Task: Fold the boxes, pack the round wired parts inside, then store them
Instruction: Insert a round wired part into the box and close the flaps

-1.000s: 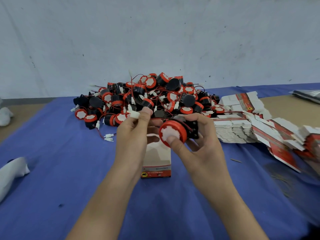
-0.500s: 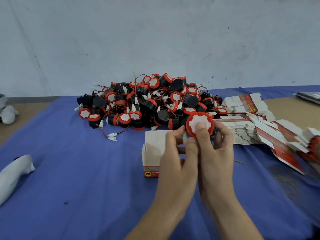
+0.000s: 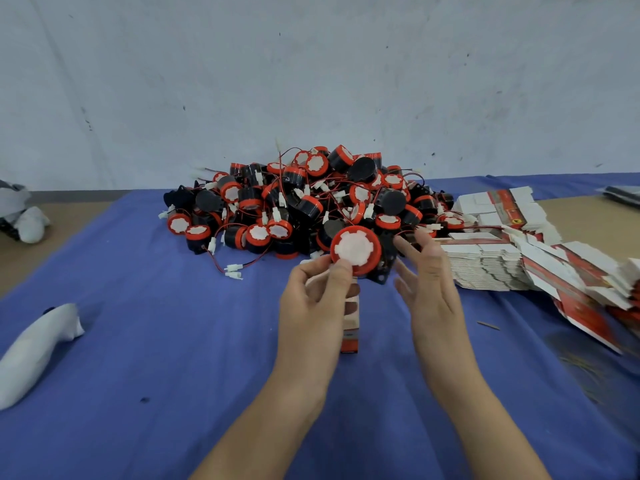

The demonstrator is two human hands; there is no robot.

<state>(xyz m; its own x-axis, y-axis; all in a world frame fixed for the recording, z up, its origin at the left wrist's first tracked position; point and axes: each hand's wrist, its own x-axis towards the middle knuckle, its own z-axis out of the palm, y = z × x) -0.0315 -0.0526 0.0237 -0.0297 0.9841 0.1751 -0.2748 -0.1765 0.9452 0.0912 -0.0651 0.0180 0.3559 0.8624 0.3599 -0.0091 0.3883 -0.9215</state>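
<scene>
My left hand (image 3: pixel 317 299) pinches a round wired part (image 3: pixel 356 250), red-rimmed with a white face and a black body, held up in the middle of the view. My right hand (image 3: pixel 427 275) hovers just right of the part with straight spread fingers, holding nothing. A folded white and red box (image 3: pixel 350 327) stands on the blue cloth behind my left hand, mostly hidden by it. A big pile of the same round wired parts (image 3: pixel 304 202) lies beyond the hands. Flat unfolded boxes (image 3: pixel 491 261) are stacked to the right.
A blue cloth (image 3: pixel 156 341) covers the table, with bare brown table at both far sides. A white cloth bundle (image 3: pixel 38 344) lies at the left edge, another (image 3: pixel 31 220) further back. More flat boxes (image 3: pixel 588 285) spill toward the right edge. A grey wall stands behind.
The round part passed from my right hand into my left. My right hand let go and opened beside it. The box, seen wide before, now shows only a narrow side.
</scene>
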